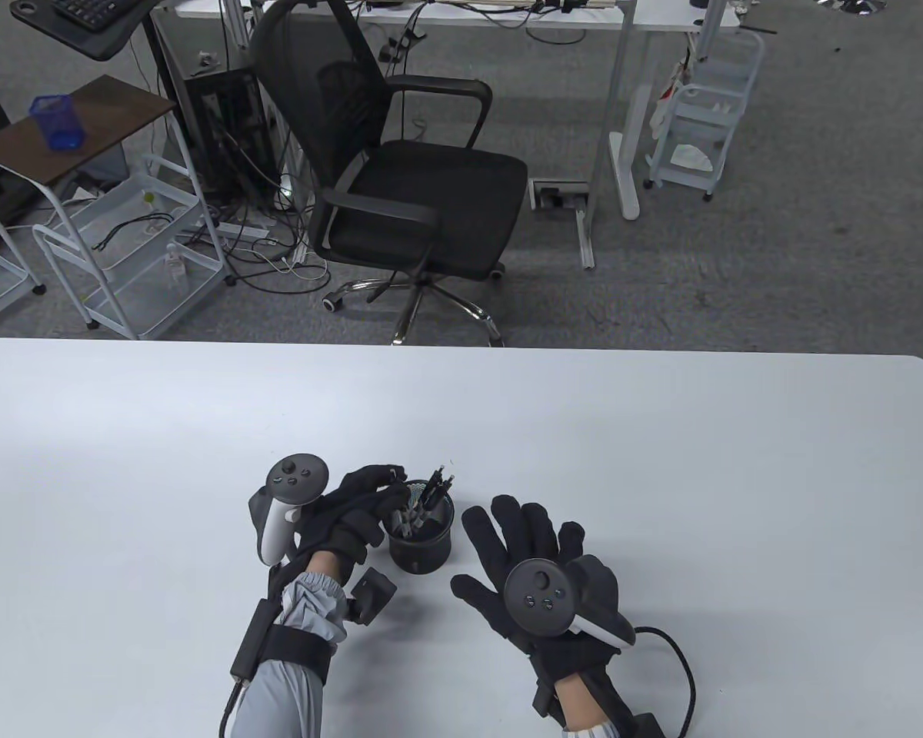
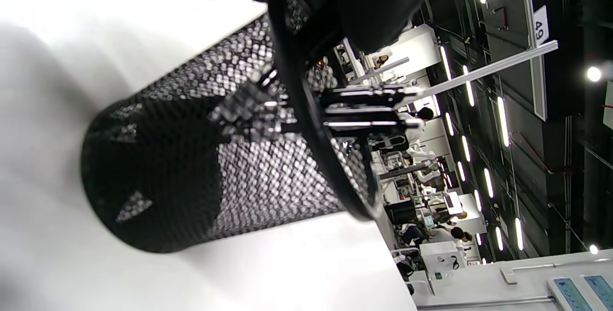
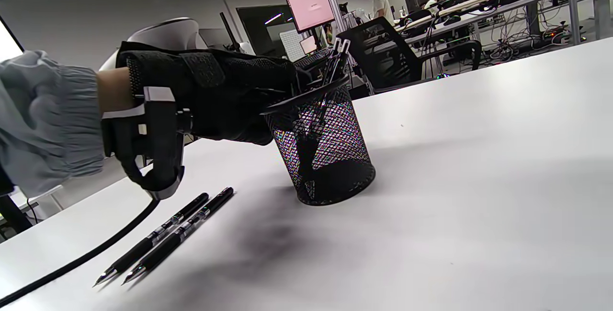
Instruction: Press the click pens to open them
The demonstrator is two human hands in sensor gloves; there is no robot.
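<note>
Nearest the table-view camera, the right hand (image 1: 534, 565) lies palm down on the white bench (image 1: 661, 461) with its fingers spread and straight, grasping nothing, just right of the black mesh pen cup (image 1: 421, 534). On its back sits a round grey tracker (image 1: 542, 598), and a black cable (image 1: 681, 669) loops off behind the wrist.

Left of the cup, the left hand (image 1: 358, 515) reaches over the rim, its fingers (image 1: 377, 480) curled in among the click pens (image 1: 431, 496) that stand inside. From above, whether those fingers actually pinch a pen cannot be told. The cup stands upright near the bench's front edge, between the two hands, and several pen tops lean out toward the right above its rim.

Only the right wrist view shows two more black pens (image 3: 165, 239) lying side by side on the bench, tips pointing toward the camera, near the left forearm; in the table view that spot is covered by the arm. The same view shows the left hand (image 3: 225, 100) from the side, its glove resting against the rim of the cup (image 3: 325, 153).

Seen from the left wrist, the mesh wall (image 2: 215, 167) of the cup fills the frame on its side, with dark pen clips (image 2: 364, 107) jutting past the rim and the gloved fingers (image 2: 364, 4) pressed in at the top. The grip itself stays hidden there too.
</note>
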